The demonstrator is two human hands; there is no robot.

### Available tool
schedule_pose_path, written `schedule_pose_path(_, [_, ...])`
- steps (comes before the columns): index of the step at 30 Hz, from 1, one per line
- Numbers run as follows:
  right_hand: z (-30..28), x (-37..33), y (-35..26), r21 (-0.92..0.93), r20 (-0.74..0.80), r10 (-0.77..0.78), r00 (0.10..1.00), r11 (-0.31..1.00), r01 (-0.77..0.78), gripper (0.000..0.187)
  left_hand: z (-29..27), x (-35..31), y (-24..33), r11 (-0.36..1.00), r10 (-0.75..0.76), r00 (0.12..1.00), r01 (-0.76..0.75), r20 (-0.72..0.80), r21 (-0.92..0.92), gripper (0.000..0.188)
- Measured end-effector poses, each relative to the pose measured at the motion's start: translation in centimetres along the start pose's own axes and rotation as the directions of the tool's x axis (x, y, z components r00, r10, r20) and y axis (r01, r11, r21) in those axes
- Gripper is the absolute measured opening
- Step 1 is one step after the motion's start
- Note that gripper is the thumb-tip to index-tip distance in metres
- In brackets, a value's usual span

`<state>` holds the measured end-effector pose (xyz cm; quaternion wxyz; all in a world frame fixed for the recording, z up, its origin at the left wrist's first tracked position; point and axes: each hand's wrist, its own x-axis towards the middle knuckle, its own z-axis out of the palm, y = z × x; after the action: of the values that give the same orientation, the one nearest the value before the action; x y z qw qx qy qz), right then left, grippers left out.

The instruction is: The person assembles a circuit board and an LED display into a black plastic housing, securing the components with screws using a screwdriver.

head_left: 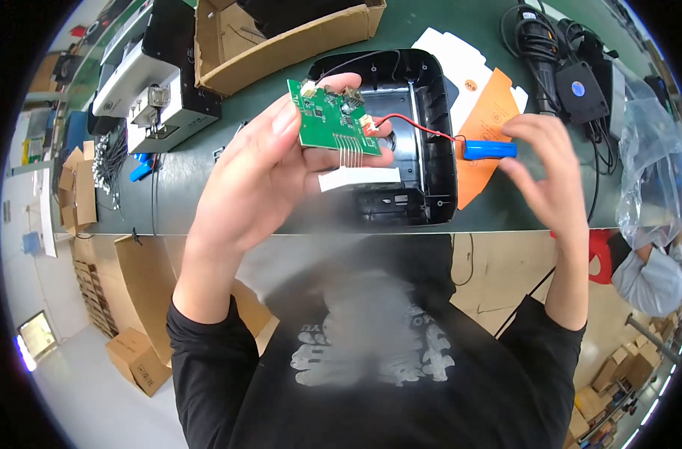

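Observation:
My left hand (240, 179) is closed around a green circuit board (322, 123), thumb on its face and fingers behind. Thin pale leads run from the board's lower edge to a white strip (360, 177). From a connector on the board, a red wire (404, 117) stretches right to a blue cylindrical battery (489, 150). Beside the battery's right end is my right hand (554, 168), its thumb and fingers spread with nothing between them. Behind the board lies an open black plastic housing (437, 179), partly hidden by the board and my left hand.
An orange card (472, 176) and white paper pieces (461, 56) lie right of the housing. Farther right are coiled black cables (535, 41), a black box (580, 93) and a clear plastic bag (647, 187). A cardboard box (281, 60) and a black-and-white machine (161, 97) stand at far left.

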<state>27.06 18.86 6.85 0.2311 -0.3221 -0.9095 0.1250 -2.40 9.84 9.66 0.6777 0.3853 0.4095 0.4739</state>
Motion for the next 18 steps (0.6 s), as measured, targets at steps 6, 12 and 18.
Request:
schedule_pose_path(6, [0.9,-1.1,0.3,-0.100,0.050,0.043,0.998,0.994,-0.037,0.030,-0.4,0.3,-0.2,0.991,0.012,1.000,-0.009,0.022,-0.131,0.058])
schedule_pose_path(12, [-1.3,-0.5,-3.0,0.135,-0.029,0.078,0.997,0.988,-0.073,0.028,-0.4,0.4,-0.6,0.815,0.089,0.994,-0.039,0.059,-0.579,0.059])
schedule_pose_path(18, [-0.8,1.2,-6.6,0.377,0.115,-0.031,0.993,0.926,-0.015,0.025,2.8,0.6,-1.2,0.716,0.125,0.991,-0.128,-0.055,-0.686,0.055])
